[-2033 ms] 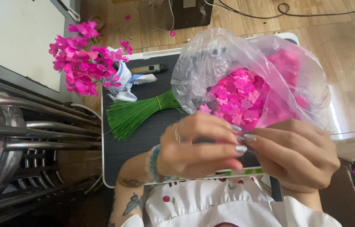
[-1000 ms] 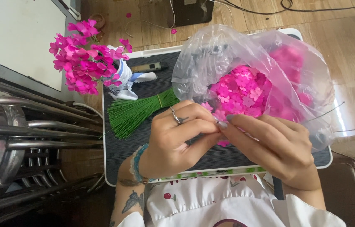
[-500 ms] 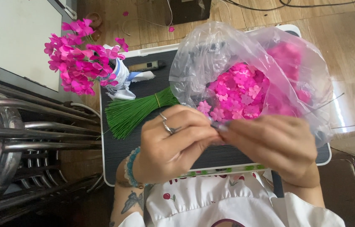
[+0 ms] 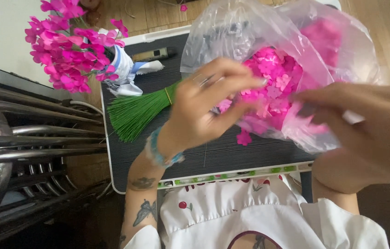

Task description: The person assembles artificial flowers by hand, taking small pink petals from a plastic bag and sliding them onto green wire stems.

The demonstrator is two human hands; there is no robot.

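The dark counter (image 4: pixel 125 161) carried a big clear plastic bag (image 4: pixel 250 37) of pink paper blossoms (image 4: pixel 278 87) at its far right corner. Both hands met at the bag's mouth: the right hand (image 4: pixel 370 133) pinched the film, best held taut, while the left hand (image 4: pixel 204 110), fingers loosely apart, should pick one blossom. Green wire stems (image 4: pixel 135 115) lay left; one loose blossom (image 4: pixel 244 137) sat below.

The left hand (image 4: pixel 206 108) reaches into a clear plastic bag (image 4: pixel 268 37) of pink paper flowers (image 4: pixel 275 85), while the right hand (image 4: pixel 370 133) grips the bag's near edge. On the dark worktop (image 4: pixel 232 154) lie a bundle of green wires (image 4: pixel 135 115) and, beyond it, a finished pink bouquet (image 4: pixel 68 46).
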